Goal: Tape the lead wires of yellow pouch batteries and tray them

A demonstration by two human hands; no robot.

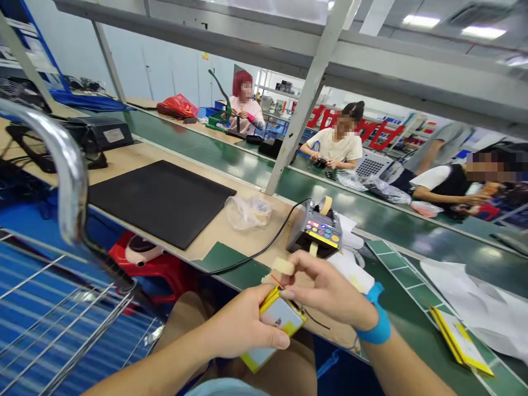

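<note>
A pouch battery pack with a silver face and yellow taped edges is tilted above my lap. My left hand is closed round it, thumb across its face. At its upper end, my right hand pinches a short strip of pale yellow tape, which stands out from the fingertips. A red wire and a black wire come from that end of the battery, close to my right fingers. Just beyond is a tape dispenser with lit buttons and tape at its outlet.
More battery packs lie on the bench to the right, near white sheets. Left of the dispenser are a clear plastic bag and a black mat. A wire cart stands at left. Several people work across the green bench.
</note>
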